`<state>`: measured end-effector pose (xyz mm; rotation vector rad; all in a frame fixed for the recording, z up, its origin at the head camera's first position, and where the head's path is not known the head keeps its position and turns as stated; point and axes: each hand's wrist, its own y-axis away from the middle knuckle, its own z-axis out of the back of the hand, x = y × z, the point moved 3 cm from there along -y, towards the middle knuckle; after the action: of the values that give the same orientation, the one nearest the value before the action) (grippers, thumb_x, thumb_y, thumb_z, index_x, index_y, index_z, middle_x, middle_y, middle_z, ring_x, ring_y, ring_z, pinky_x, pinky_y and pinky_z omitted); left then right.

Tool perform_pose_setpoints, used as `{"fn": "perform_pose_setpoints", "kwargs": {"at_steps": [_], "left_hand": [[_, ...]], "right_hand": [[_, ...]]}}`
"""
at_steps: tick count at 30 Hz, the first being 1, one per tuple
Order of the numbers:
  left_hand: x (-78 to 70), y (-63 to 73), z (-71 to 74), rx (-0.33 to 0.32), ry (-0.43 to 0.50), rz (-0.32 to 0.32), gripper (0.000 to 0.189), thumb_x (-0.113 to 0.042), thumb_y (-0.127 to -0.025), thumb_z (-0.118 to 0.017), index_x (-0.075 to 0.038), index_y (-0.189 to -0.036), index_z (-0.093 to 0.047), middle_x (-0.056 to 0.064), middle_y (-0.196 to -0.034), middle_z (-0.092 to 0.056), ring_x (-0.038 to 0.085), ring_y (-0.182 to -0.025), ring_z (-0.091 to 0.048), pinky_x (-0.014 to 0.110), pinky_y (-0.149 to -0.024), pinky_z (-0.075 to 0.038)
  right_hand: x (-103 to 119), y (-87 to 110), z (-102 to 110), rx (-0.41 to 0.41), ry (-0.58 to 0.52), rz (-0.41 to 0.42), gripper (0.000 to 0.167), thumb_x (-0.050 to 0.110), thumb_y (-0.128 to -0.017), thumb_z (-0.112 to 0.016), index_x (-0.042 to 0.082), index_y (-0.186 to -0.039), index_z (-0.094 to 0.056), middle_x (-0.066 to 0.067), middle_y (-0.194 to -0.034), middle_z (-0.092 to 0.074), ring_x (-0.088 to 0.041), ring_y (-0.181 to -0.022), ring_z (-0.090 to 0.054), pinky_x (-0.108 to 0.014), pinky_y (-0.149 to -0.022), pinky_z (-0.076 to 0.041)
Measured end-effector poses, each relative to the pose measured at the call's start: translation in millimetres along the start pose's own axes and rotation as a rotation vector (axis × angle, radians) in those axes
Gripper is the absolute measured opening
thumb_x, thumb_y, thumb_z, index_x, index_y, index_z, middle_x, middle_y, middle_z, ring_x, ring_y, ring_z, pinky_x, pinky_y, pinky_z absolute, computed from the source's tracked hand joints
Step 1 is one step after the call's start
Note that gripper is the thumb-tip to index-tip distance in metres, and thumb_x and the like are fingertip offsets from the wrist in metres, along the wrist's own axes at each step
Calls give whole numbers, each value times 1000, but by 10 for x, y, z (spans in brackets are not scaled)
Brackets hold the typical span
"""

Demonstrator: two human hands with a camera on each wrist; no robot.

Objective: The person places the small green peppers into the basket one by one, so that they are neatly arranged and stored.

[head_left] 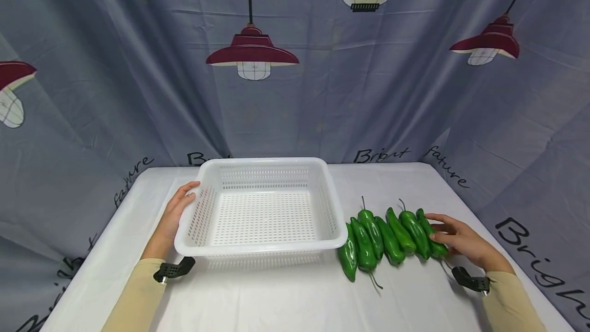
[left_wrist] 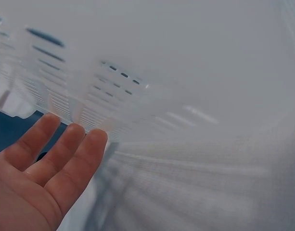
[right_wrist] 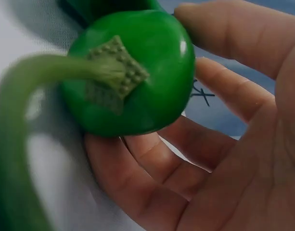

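Note:
A white plastic basket (head_left: 262, 248) with slotted walls stands at the middle of the table. My left hand (head_left: 172, 215) is at its left side, fingers fairly straight; in the left wrist view the fingertips (left_wrist: 95, 137) lie against the slotted outer wall. Several green peppers (head_left: 391, 240) lie in a row to the right of the basket. My right hand (head_left: 465, 242) holds the rightmost green pepper (head_left: 437, 248), thumb on one side and fingers curled round the other. In the right wrist view this pepper (right_wrist: 161, 96) shows its stem end, with a long curved stem.
A white cloth covers the table (head_left: 276, 296). The leftmost pepper (head_left: 348, 255) lies right by the basket's front right corner. A grey-blue curtain (head_left: 299, 111) with printed lamps and lettering hangs behind and beside the table.

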<state>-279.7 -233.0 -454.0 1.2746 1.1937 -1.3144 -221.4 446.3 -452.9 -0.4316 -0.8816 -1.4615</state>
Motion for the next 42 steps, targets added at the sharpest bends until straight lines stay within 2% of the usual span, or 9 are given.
{"fn": "perform_pose_setpoints", "kwargs": {"at_steps": [5, 10, 15, 21, 27, 34, 42], "left_hand": [[5, -1, -1, 0, 15, 4, 38, -40, -110, -38, -30, -148, -38, -9, -136, -48, 5, -108, -63, 26, -84, -59], [3, 13, 6, -1, 12, -4, 37, -39, -111, -38, -31, -147, -38, -9, -134, -50, 5, -106, -64, 25, -82, -59], [1, 16, 10, -6, 10, -7, 37, -37, -111, -38, -30, -147, -38, -9, -137, -47, 4, -109, -63, 26, -84, -59], [-12, 3, 3, -21, 25, -1, 38, -36, -111, -38, -28, -148, -39, -12, -137, -47, 3, -111, -62, 25, -86, -59], [-20, 1, -8, 2, 62, -11, 35, -35, -111, -38, -28, -145, -40, -12, -132, -54, 4, -106, -65, 24, -82, -59], [-10, -14, -10, 0, 25, 2, 37, -39, -111, -38, -30, -147, -39, -11, -134, -51, 5, -107, -64, 25, -83, -59], [10, -3, 5, -2, 9, 2, 37, -39, -111, -37, -32, -147, -38, -11, -135, -50, 4, -107, -64, 25, -84, -59]], "right_hand": [[5, 6, -5, -16, 24, 26, 71, 25, -102, -61, -5, -156, -25, -46, -148, -35, -47, -121, -59, -38, -73, -53], [22, 1, -29, -29, 36, 45, 70, 23, -102, -62, -5, -155, -25, -46, -147, -37, -50, -122, -57, -37, -72, -54], [47, 6, -53, -28, 33, 60, 69, 22, -102, -61, -5, -154, -27, -47, -146, -37, -48, -120, -59, -38, -72, -55], [106, 5, -59, -46, 71, 61, 63, 17, -101, -60, -6, -153, -31, -46, -145, -39, -40, -115, -62, -36, -69, -54], [161, 5, -42, -49, 88, 38, 59, 10, -101, -54, -5, -154, -32, -47, -146, -37, -46, -116, -60, -38, -70, -55], [160, 2, -21, -56, 41, -26, 58, 10, -99, -48, -4, -153, -33, -41, -140, -45, -24, -95, -58, -38, -68, -54], [130, -42, -8, -71, 45, -58, 56, 8, -96, -50, -4, -148, -34, -43, -139, -45, -29, -98, -60, -39, -69, -56]]}}
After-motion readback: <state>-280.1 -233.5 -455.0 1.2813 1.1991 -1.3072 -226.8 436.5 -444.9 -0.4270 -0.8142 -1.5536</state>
